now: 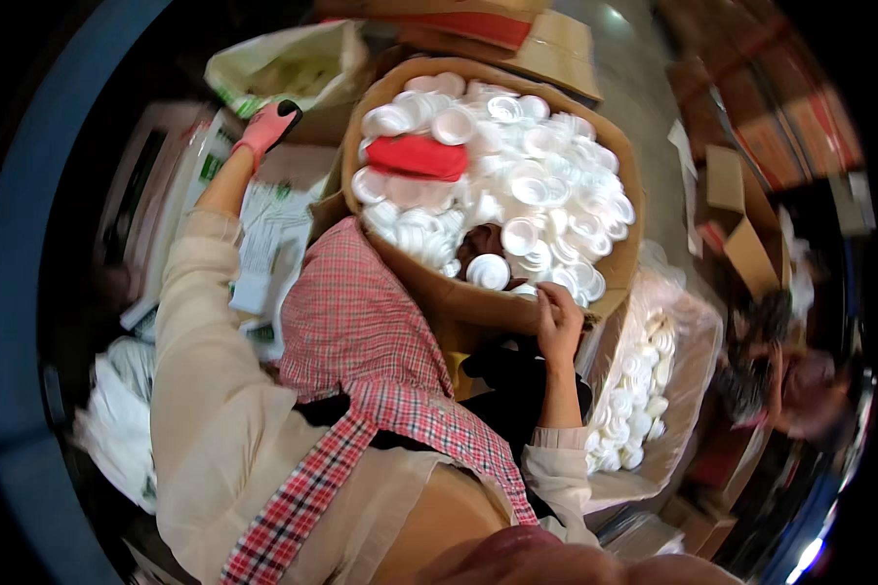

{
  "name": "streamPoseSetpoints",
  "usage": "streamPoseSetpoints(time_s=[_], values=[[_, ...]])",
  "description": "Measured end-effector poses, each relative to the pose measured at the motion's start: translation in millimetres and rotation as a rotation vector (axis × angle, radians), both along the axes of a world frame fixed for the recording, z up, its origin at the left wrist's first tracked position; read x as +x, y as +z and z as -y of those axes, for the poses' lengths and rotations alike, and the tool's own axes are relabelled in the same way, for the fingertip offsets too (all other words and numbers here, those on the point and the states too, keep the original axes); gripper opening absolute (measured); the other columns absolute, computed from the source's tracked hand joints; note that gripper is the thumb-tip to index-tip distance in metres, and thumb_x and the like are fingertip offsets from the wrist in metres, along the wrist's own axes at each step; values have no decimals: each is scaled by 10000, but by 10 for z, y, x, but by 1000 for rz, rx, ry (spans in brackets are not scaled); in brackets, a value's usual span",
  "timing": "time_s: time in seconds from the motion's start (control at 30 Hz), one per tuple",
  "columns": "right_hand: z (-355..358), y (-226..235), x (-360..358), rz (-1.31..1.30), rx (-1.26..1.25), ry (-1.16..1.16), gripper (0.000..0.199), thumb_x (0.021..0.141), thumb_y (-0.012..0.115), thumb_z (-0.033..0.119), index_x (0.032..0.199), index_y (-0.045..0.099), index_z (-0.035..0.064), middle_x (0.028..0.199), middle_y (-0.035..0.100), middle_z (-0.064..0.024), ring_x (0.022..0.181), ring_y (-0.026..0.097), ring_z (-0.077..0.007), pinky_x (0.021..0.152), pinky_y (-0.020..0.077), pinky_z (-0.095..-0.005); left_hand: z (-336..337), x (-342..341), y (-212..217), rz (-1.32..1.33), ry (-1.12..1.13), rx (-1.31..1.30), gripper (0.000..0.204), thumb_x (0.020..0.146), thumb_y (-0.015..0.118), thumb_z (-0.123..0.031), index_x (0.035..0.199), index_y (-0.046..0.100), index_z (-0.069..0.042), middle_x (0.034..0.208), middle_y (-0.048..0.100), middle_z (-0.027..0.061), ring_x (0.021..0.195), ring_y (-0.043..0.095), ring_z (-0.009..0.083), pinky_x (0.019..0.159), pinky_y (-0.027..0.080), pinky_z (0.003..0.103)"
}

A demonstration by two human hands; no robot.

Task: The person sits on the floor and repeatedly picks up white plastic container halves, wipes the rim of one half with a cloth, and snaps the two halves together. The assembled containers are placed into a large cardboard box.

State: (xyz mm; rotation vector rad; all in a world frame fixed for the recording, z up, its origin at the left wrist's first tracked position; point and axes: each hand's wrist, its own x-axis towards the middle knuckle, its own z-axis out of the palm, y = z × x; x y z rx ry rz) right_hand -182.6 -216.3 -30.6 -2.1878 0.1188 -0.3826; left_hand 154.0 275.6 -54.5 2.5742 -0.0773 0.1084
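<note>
My left hand (269, 128) wears a pink glove with black fingertips and reaches out at the upper left, beside an open white bag (288, 70). Its fingers are curled closed, and anything inside them is hidden. At the near right rim of a large cardboard box (502, 308), my bare right hand (559, 325) has its fingers bent together; what they grip, if anything, does not show. Round white plastic lids (529, 189) are heaped in that box. Among them lie a red piece (417, 158) and a dark brown item (478, 244) partly covered by a lid.
A plastic-lined bin (688, 390) of white pieces stands to the right of the box. Left of my apron are printed white packages (263, 239) and a white bundle (122, 419). Open cartons (751, 239) stand at the far right, near another person (810, 390), who is blurred.
</note>
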Motion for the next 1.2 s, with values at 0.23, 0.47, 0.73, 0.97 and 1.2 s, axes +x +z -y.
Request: streamPoseSetpoints(time_s=[0.23, 0.47, 0.73, 0.97, 1.2], values=[[-430, -91, 340, 123, -265, 266, 177, 827, 607, 21, 1001, 628, -7, 1023, 625, -167, 944, 560, -376, 855, 442, -402, -1185, -956, -1329, -282, 96, -210, 330, 822, 585, -309, 1001, 659, -41, 986, 669, 183, 962, 636, 305, 844, 477, 385], [-579, -229, 400, 38, -494, 184, 456, 828, 683, 168, 1241, 535, 45, 1292, 488, -172, 1176, 462, -364, 1006, 358, -445, 921, -863, -149, 271, -328, -298, 626, 833, 658, -216, 1380, 400, -54, 1387, 432, 200, 1292, 411, 351, 1076, 338, 392], [-300, -527, 1243, -35, -734, -24, 733, 754, 706, 526, 1399, 435, 310, 1511, 224, -187, 1301, 255, -524, 1024, 282, -592, 2313, 70, -199, -37, -492, 423, 748, 823, 527, -618, 1468, 279, -332, 1468, 323, 132, 1332, 306, 413, 965, 241, 728], [-23, -728, 1576, -326, -627, 24, 645, 776, 671, 556, 1275, 564, 162, 1275, 508, -211, 1273, 303, -513, 1026, 338, -546, 2774, 99, -506, -62, -744, 76, 658, 824, 579, -553, 1377, 473, -213, 1516, 179, 215, 1349, 234, 475, 1070, 284, 573], [-67, -545, 1348, -521, -615, 152, 464, 808, 659, 458, 1115, 669, 110, 1037, 657, -156, 1199, 437, -429, 880, 473, -512, 2293, -786, 31, 105, -752, 674, 645, 782, 687, -381, 1353, 475, -168, 1425, 344, 223, 1266, 386, 450, 986, 374, 563]])
